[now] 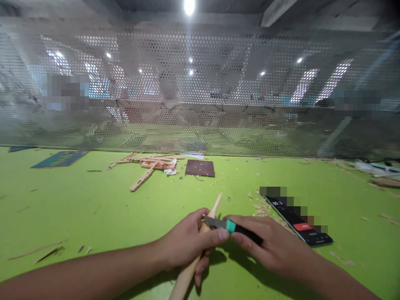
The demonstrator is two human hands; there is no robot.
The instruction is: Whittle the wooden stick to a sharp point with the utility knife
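Note:
My left hand is wrapped around a pale wooden stick whose pointed tip rises up and to the right; the thumb presses on the back of a knife blade. My right hand grips a small knife with a teal collar and black handle. The grey blade lies across the stick just below its tapered tip. Both hands hover low over the green tabletop.
A phone with a dark screen lies right of my hands amid wood shavings. Further back lie several carved sticks and a brown square sheet. A perforated metal screen walls off the table's far edge.

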